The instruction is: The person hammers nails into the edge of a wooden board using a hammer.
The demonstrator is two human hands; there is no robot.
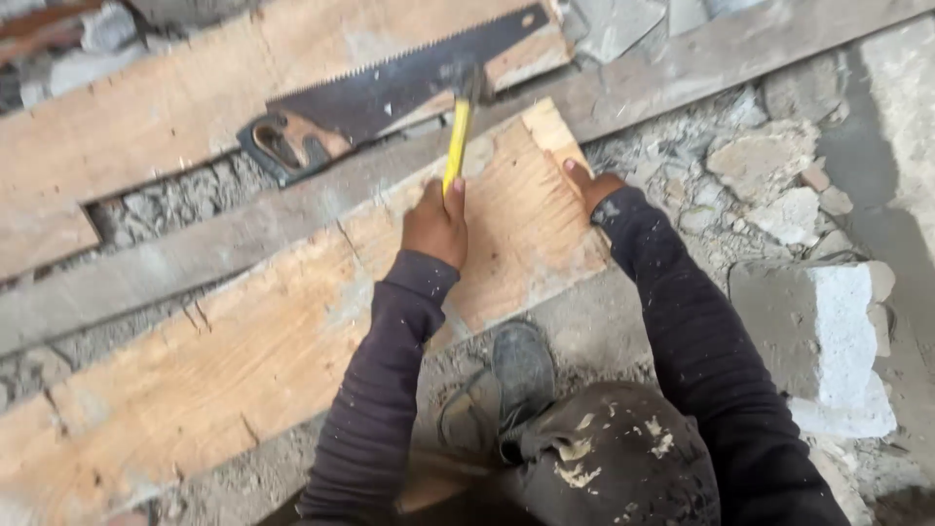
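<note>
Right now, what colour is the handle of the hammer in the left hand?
Bright yellow; the hammer handle shows clearly in the head view, gripped by the left hand.

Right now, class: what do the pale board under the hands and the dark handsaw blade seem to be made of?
Pale flat board: apparently plywood, raw and unfinished, with splintered, flaking layers and cement smears. Dark toothed handsaw blade: likely steel, dull and tarnished, with a thin flat shape and a serrated edge.

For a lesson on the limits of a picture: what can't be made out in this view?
- Hammer head: blurred against the saw.
- Left hand palm: hidden, only its back shows.
- Right hand: mostly hidden by its sleeve.
- Board: left end cut off by the frame edge.
</note>
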